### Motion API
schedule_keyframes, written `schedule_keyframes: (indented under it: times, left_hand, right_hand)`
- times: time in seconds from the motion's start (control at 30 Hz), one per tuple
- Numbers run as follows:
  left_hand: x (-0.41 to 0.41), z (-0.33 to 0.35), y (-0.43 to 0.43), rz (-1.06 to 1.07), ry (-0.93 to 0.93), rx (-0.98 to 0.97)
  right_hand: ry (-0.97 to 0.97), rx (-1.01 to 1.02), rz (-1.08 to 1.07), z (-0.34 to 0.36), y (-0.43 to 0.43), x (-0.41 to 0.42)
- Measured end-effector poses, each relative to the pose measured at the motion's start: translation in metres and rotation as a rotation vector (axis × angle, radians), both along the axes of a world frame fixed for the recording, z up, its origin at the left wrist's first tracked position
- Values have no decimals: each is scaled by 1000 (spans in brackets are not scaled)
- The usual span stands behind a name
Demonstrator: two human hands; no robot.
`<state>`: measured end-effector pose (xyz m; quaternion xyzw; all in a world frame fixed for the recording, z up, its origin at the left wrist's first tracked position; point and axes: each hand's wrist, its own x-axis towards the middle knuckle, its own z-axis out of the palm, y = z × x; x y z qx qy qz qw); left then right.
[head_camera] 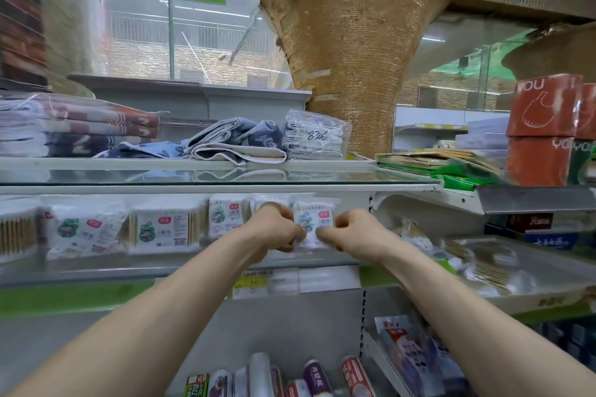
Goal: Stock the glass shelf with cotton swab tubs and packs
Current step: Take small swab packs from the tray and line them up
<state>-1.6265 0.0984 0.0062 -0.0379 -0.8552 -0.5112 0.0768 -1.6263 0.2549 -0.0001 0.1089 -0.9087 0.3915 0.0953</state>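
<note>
Left hand (283, 230) and right hand (350, 229) pinched one cotton swab pack (310, 222) between them; bumping the neighbour pack (225, 216) beyond my left hand might topple both.

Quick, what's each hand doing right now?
Left hand: gripping the cotton swab pack by its left edge.
Right hand: gripping the same pack's right edge.
</note>
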Motion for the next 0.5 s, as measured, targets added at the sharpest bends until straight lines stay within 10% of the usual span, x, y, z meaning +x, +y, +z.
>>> schedule_keyframes:
  times: [0.5]
  left_hand:
    - [-56, -11, 9, 192, 146, -795]
  right_hand:
    - [-44, 26, 12, 3, 1, -77]
